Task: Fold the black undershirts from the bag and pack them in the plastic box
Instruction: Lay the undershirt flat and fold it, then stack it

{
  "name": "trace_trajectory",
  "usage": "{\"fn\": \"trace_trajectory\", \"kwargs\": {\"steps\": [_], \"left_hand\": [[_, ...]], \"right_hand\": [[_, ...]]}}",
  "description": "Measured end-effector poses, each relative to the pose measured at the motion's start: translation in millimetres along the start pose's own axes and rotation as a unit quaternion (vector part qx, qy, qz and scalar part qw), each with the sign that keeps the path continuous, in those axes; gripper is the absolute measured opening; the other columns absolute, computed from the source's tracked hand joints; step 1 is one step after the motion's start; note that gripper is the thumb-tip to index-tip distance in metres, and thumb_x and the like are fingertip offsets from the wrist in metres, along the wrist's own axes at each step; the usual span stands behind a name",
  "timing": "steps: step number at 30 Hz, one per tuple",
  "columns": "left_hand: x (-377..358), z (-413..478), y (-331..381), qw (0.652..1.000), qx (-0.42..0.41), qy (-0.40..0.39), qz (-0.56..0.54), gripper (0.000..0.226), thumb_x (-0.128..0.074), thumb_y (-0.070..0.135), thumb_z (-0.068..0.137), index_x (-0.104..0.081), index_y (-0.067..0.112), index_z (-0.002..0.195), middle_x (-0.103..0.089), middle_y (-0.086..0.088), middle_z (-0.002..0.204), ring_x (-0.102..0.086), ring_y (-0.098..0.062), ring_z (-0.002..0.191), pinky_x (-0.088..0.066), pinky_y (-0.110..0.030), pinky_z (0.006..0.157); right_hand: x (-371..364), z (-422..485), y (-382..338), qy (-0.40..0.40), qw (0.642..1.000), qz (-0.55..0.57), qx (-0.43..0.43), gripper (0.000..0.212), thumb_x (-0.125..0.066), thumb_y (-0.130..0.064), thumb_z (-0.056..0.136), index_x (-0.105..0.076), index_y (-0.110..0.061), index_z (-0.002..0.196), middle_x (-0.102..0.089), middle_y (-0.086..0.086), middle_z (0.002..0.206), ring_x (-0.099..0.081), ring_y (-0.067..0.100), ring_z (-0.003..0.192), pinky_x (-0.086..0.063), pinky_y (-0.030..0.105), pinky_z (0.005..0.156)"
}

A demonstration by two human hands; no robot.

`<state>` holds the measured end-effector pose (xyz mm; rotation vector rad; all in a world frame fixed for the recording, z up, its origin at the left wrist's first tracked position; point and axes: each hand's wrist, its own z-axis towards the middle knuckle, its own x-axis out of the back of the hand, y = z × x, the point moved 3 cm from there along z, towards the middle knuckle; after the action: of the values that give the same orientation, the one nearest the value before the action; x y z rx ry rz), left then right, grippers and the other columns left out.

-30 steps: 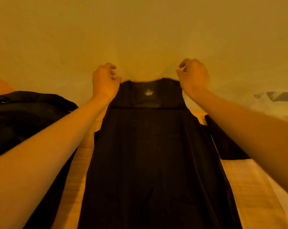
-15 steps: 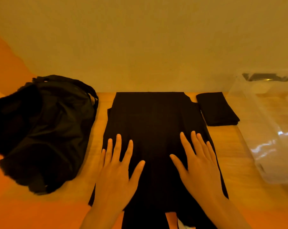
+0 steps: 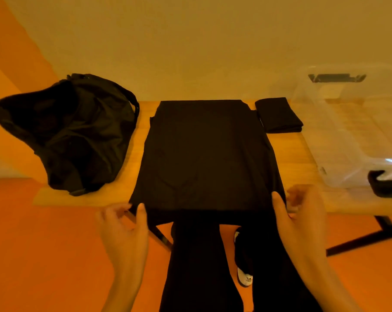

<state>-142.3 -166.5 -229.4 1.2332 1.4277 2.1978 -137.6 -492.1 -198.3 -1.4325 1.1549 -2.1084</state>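
A black undershirt [image 3: 204, 154] lies flat on the wooden table [image 3: 303, 174], its near hem hanging over the front edge. My left hand [image 3: 125, 228] pinches the near left corner, thumb on top of the cloth. At the near right corner my right hand [image 3: 303, 217] grips the hem the same way. Both hands are motion-blurred. A folded black undershirt [image 3: 277, 114] sits at the back, right of the flat one. The black bag [image 3: 78, 131] slumps on the table's left end. The clear plastic box [image 3: 352, 136] stands at the right.
The wall runs right behind the table's far edge. The box has black latches [image 3: 384, 183] at its near and far ends. Below the table are the orange floor, black table legs [image 3: 359, 242], and my own legs in black trousers.
One second ago both hands held the shirt's top at the far edge. Then they smoothed it flat with spread fingers. Now they have drawn back to the near hem and taken hold of its corners.
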Motion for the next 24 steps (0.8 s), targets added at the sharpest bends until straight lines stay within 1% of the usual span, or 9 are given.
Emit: {"fn": "trace_trajectory", "kwargs": {"steps": [3, 6, 8, 10, 13, 16, 20, 22, 24], "left_hand": [[-4.8, -20.2, -36.6, 0.961, 0.23, -0.027, -0.149, 0.043, -0.075, 0.032, 0.091, -0.045, 0.017, 0.117, -0.05, -0.005, 0.119, -0.052, -0.026, 0.109, -0.042, -0.039, 0.087], [-11.3, -25.6, -46.9, 0.925, 0.27, -0.12, -0.24, 0.047, -0.076, 0.029, 0.089, -0.053, 0.021, 0.129, -0.057, 0.003, 0.131, -0.051, -0.016, 0.124, -0.037, -0.036, 0.104], [-13.7, -27.6, -44.9, 0.921, 0.228, -0.169, -0.265, 0.03, -0.072, 0.02, 0.092, -0.063, 0.02, 0.122, -0.066, 0.001, 0.125, -0.059, -0.016, 0.122, -0.041, -0.039, 0.109], [-12.0, -30.2, -40.8, 0.926, 0.195, -0.179, -0.268, 0.009, -0.068, 0.015, 0.095, -0.069, 0.019, 0.103, -0.071, -0.002, 0.113, -0.064, -0.02, 0.116, -0.045, -0.041, 0.107], [-7.4, -29.7, -41.5, 0.921, 0.202, -0.163, -0.29, 0.018, -0.065, 0.013, 0.097, -0.06, 0.019, 0.081, -0.071, -0.002, 0.1, -0.064, -0.025, 0.114, -0.045, -0.042, 0.103], [1.9, -27.7, -46.4, 0.913, 0.199, -0.152, -0.321, 0.02, -0.061, 0.009, 0.099, -0.056, 0.017, 0.081, -0.07, -0.003, 0.099, -0.062, -0.028, 0.112, -0.046, -0.046, 0.101], [19.9, -25.4, -48.8, 0.924, 0.177, -0.159, -0.299, 0.01, -0.069, 0.008, 0.092, -0.06, 0.012, 0.094, -0.071, -0.014, 0.106, -0.069, -0.027, 0.102, -0.055, -0.042, 0.086], [27.9, -20.7, -55.1, 0.927, 0.208, -0.164, -0.266, 0.017, -0.073, 0.01, 0.089, -0.064, 0.006, 0.103, -0.071, -0.013, 0.103, -0.069, -0.026, 0.094, -0.054, -0.037, 0.078], [32.5, -12.4, -60.5, 0.915, 0.263, -0.192, -0.239, 0.016, -0.075, 0.011, 0.087, -0.064, 0.004, 0.095, -0.066, -0.011, 0.094, -0.062, -0.022, 0.081, -0.048, -0.031, 0.066]], "right_hand": [[-3.7, -22.5, 36.1, 0.018, 0.956, 0.206, -0.207, 0.021, -0.069, -0.024, 0.094, -0.053, -0.013, 0.104, -0.061, 0.011, 0.091, -0.059, 0.021, 0.078, -0.046, 0.03, 0.064], [-18.3, -29.3, 64.4, -0.028, 0.916, 0.267, -0.3, 0.039, -0.079, -0.027, 0.086, -0.056, -0.016, 0.116, -0.067, 0.008, 0.101, -0.066, 0.015, 0.084, -0.053, 0.032, 0.07], [-25.6, -30.6, 71.7, -0.065, 0.917, 0.263, -0.294, 0.037, -0.081, -0.032, 0.084, -0.064, -0.02, 0.114, -0.072, 0.001, 0.102, -0.071, 0.016, 0.093, -0.058, 0.037, 0.081], [-24.6, -32.8, 71.2, -0.073, 0.925, 0.256, -0.272, 0.017, -0.076, -0.028, 0.09, -0.072, -0.018, 0.104, -0.074, 0.0, 0.093, -0.072, 0.016, 0.089, -0.057, 0.033, 0.078], [-17.8, -36.1, 70.1, -0.058, 0.94, 0.236, -0.237, 0.011, -0.066, -0.025, 0.097, -0.07, -0.015, 0.095, -0.07, 0.005, 0.086, -0.068, 0.02, 0.082, -0.05, 0.029, 0.066], [-8.8, -39.1, 74.3, -0.052, 0.943, 0.236, -0.227, 0.015, -0.059, -0.025, 0.101, -0.063, -0.013, 0.094, -0.067, 0.007, 0.083, -0.065, 0.019, 0.075, -0.047, 0.031, 0.064], [8.8, -37.3, 77.4, -0.078, 0.948, 0.224, -0.212, 0.02, -0.058, -0.024, 0.102, -0.062, -0.006, 0.094, -0.06, 0.008, 0.067, -0.055, 0.015, 0.056, -0.045, 0.031, 0.057], [17.4, -33.7, 82.4, -0.104, 0.945, 0.208, -0.229, 0.024, -0.061, -0.025, 0.101, -0.065, -0.004, 0.09, -0.058, 0.006, 0.061, -0.052, 0.013, 0.052, -0.043, 0.029, 0.055], [24.2, -27.6, 85.8, -0.139, 0.933, 0.202, -0.262, 0.023, -0.064, -0.024, 0.099, -0.067, -0.004, 0.09, -0.059, 0.003, 0.056, -0.05, 0.013, 0.049, -0.042, 0.029, 0.054]]}}
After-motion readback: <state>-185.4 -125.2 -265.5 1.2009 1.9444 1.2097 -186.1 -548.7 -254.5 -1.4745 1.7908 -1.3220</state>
